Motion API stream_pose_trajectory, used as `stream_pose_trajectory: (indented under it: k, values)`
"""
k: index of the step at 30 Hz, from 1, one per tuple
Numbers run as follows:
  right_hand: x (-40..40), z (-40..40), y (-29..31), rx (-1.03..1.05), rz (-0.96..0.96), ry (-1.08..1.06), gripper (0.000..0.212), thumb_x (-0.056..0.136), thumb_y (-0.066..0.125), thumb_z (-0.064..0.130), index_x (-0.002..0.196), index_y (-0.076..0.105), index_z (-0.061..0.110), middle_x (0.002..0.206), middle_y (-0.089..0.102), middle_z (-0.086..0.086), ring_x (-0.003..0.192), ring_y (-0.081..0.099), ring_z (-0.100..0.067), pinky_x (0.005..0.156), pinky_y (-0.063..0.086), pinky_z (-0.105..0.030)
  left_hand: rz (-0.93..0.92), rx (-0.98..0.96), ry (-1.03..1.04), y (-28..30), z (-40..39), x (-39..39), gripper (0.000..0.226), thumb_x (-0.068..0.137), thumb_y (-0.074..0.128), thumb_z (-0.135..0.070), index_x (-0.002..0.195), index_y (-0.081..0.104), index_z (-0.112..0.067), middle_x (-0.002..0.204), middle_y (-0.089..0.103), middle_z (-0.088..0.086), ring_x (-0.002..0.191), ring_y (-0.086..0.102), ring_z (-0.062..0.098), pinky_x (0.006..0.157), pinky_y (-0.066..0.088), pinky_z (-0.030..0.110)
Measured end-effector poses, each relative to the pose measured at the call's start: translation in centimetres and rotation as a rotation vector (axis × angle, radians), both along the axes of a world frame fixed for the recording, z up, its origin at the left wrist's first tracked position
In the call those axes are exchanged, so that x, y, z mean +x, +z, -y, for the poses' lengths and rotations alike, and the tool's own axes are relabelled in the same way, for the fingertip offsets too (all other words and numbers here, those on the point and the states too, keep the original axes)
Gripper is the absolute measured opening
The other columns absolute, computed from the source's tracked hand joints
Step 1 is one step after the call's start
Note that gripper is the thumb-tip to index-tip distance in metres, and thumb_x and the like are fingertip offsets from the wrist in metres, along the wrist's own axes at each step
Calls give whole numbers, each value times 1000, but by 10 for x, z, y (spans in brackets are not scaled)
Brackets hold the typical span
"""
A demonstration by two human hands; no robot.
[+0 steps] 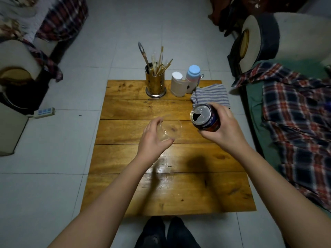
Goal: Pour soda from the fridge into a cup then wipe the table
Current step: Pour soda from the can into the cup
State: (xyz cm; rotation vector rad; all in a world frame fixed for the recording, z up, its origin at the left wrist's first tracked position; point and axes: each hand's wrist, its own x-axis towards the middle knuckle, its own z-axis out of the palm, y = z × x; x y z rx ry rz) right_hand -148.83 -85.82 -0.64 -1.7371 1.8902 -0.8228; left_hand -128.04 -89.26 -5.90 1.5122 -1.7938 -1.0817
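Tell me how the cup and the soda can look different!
The cup is clear plastic, so you see the table through it; the soda can is shiny metal with a dark label. The cup looks empty and wide open on top; the can has only a small drinking hole. The left hand holds the cup, the right hand the can. Both are held above the wooden table.

Only one thing carries print — the soda can (pixel 206 119), held in the right hand (pixel 221 130) at about two o'clock from the middle of the tabletop (pixel 136 190). A blue band runs round its side just under the rim, with a line of small white characters on it, too small and blurred to read. Below that band the can's dark red and orange wall shows no legible brand — no word or number can be made out
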Motion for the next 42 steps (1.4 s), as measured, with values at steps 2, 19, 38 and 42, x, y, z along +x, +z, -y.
stream_pose_trajectory:
  k: [2, 19, 38, 42]
  values:
    - [2, -4, 11, 17, -58, 41, 77, 66, 79, 18, 132, 41, 17, 123, 44, -1, 111, 38, -6, 92, 27, -7, 5, -13, -13, 9, -5, -1, 66, 72, 75, -23, 130, 44, -20, 129, 52, -4, 121, 45, 15, 94, 39, 27]
    - [9, -16, 49, -5, -338, 57, 81, 68, 77, 22, 138, 35, 21, 130, 42, -5, 123, 38, -21, 102, 39, -39, 112, -74, -105, 42, -24, 2, 75, 77, 72, -26, 141, 34, -16, 140, 43, -1, 129, 38, 17, 98, 30, 23]
    - [9, -11, 59, -52, -487, 81, 81, 70, 75, 19, 139, 34, 21, 134, 41, -5, 126, 35, -23, 103, 37, -39, 102, -90, -84, 40, -17, -6, 74, 75, 74, -25, 139, 38, -13, 136, 47, 2, 125, 42, 18, 102, 35, 29]
    - [11, -11, 61, -65, -502, 95, 81, 70, 76, 18, 139, 35, 21, 134, 42, -5, 126, 36, -24, 103, 36, -39, 85, -68, -74, 40, -19, -5, 75, 75, 74, -25, 139, 37, -15, 135, 47, 2, 125, 42, 18, 99, 35, 27]
